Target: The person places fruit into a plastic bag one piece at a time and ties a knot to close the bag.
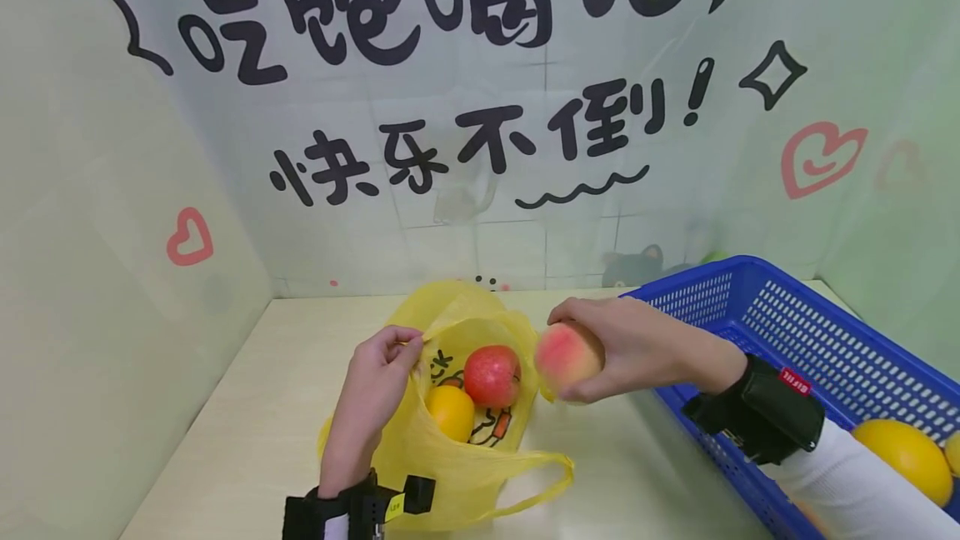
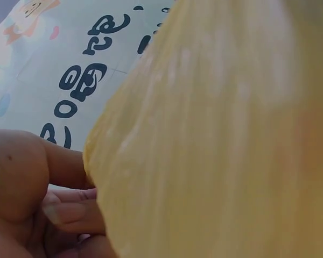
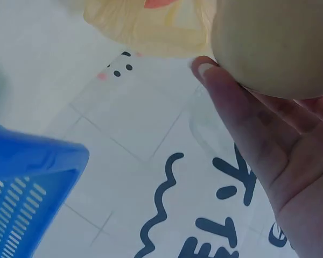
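A yellow plastic bag (image 1: 450,482) lies on the table with its mouth spread. Inside it are a red apple (image 1: 491,376) and an orange (image 1: 450,412). My left hand (image 1: 378,382) pinches the bag's left rim between thumb and fingers; the left wrist view shows the stretched bag film (image 2: 204,134) beside that hand (image 2: 37,193). Just right of the bag's mouth, my right hand (image 1: 622,348) grips a pink and cream peach (image 1: 567,359) above the table. In the right wrist view the peach (image 3: 274,48) sits against the thumb and fingers of that hand (image 3: 280,145).
A blue perforated basket (image 1: 840,323) stands at the right, with a yellow fruit (image 1: 905,458) and part of another in it. The right forearm passes over its near side. One bag handle (image 1: 551,473) loops onto the table (image 1: 232,407). A printed wall sheet (image 1: 450,248) rises behind.
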Demonstrator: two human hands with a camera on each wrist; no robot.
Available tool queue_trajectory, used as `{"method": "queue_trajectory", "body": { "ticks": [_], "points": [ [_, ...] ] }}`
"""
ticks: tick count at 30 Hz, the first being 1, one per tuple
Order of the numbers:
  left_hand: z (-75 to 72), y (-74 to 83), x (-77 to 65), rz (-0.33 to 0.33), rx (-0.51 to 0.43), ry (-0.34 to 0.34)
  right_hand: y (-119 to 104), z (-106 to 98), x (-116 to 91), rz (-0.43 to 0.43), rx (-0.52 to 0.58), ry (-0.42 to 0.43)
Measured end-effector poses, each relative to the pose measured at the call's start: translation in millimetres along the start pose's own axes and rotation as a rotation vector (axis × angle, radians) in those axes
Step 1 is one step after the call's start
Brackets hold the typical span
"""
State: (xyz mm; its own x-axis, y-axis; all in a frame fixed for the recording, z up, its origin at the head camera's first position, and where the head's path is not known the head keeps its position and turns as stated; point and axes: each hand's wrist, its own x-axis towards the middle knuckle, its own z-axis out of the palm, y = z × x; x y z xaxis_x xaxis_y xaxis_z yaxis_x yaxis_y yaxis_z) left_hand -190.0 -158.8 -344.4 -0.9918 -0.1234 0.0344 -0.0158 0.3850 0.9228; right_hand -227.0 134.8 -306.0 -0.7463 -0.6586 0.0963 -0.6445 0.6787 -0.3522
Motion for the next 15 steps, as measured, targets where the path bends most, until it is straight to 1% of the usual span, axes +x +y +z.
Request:
{"method": "queue_trajectory", "body": {
  "ticks": [2,10,15],
  "points": [
    [-0.5,-0.1,0.1,0.001,0.004,0.001,-2.9,3.3,3.2,-0.016,-0.012,0.008],
    [-1.6,0.4,-0.5,-0.001,-0.002,-0.002,-10.7,13.9,13.4,-0.055,-0.048,-0.009],
    [-1.8,0.7,-1.1,0.004,-0.007,0.001,-14.8,19.6,19.8,-0.069,-0.05,-0.021]
  ]
}}
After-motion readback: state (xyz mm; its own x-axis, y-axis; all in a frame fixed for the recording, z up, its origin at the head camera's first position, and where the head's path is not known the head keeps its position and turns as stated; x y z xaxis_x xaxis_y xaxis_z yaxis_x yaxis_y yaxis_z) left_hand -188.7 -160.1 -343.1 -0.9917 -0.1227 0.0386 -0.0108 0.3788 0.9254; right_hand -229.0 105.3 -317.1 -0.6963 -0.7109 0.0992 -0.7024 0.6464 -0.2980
